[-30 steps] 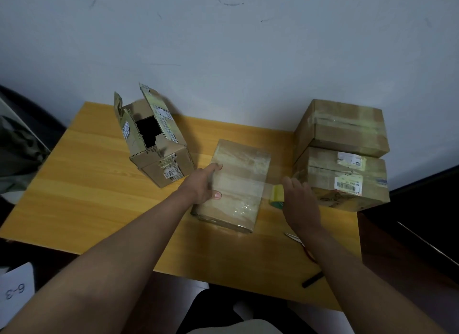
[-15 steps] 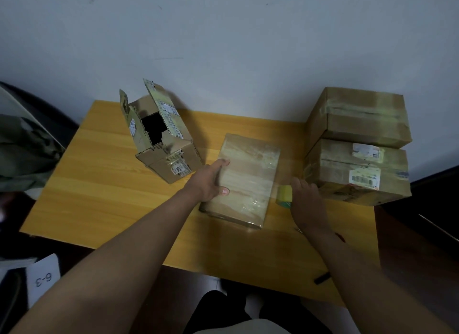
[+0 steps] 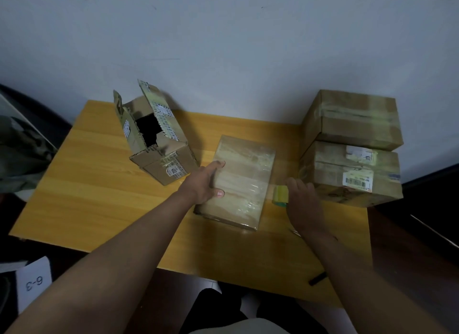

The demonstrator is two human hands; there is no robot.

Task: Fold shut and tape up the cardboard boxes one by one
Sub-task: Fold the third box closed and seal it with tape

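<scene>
A flat closed cardboard box covered in clear tape lies in the middle of the wooden table. My left hand rests on the box's left edge, thumb on top and fingers straight. My right hand grips a yellow-green tape roll just off the box's right side, with a clear strip of tape stretched from the roll to the box. An open cardboard box with raised flaps stands to the left.
Two taped boxes, the upper box on the lower box, are stacked at the right against the wall. Scissors, mostly hidden by my right forearm, show a black handle near the front edge. A paper marked 6-3 lies at lower left.
The view has shifted slightly. My right hand with the tape roll has stayed beside the box's right side, and my left hand has kept its place on the left edge.
</scene>
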